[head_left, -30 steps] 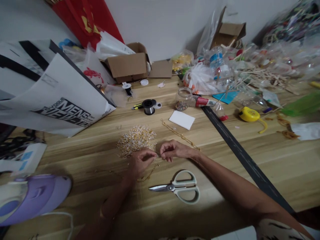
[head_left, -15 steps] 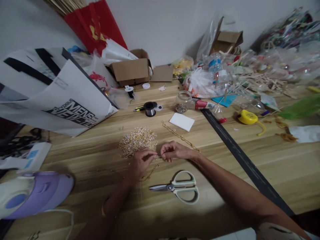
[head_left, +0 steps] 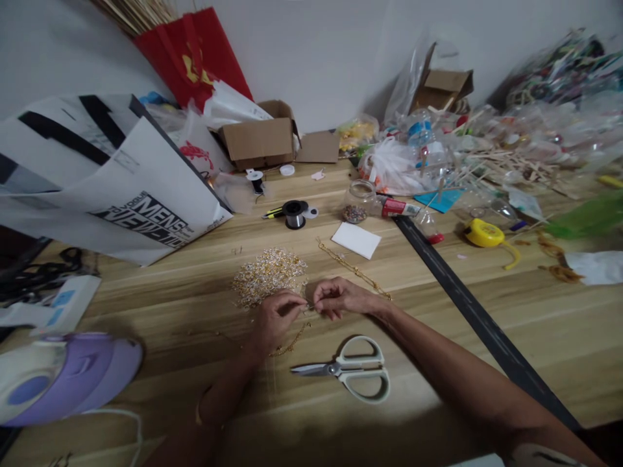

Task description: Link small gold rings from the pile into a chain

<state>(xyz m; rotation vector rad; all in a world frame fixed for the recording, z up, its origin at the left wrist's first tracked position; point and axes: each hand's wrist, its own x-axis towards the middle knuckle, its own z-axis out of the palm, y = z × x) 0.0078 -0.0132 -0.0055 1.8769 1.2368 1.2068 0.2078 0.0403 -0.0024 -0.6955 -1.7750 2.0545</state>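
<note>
Head view: close pinch-work

Scissors (head_left: 333, 369) nearest. Short gold chain (head_left: 298, 338) beyond, beside left hand (head_left: 276, 319). Left hand and right hand (head_left: 343, 298), fingertips pinched, hold tiny piece (head_left: 310, 307) between them, too small to identify. Bead pile (head_left: 267, 274) just past left hand.

A white bag (head_left: 117, 188) (black lettering (head_left: 163, 213) on it) stands left of a cardboard box (head_left: 260, 140) and yellow tape measure (head_left: 484, 233).

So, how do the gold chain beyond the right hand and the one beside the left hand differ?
The far chain, beyond the right hand, shows a longer stretch than the near chain beside the left hand. The far chain runs almost straight; the near chain curves. Both are gold-coloured and lie on the tabletop.
</note>
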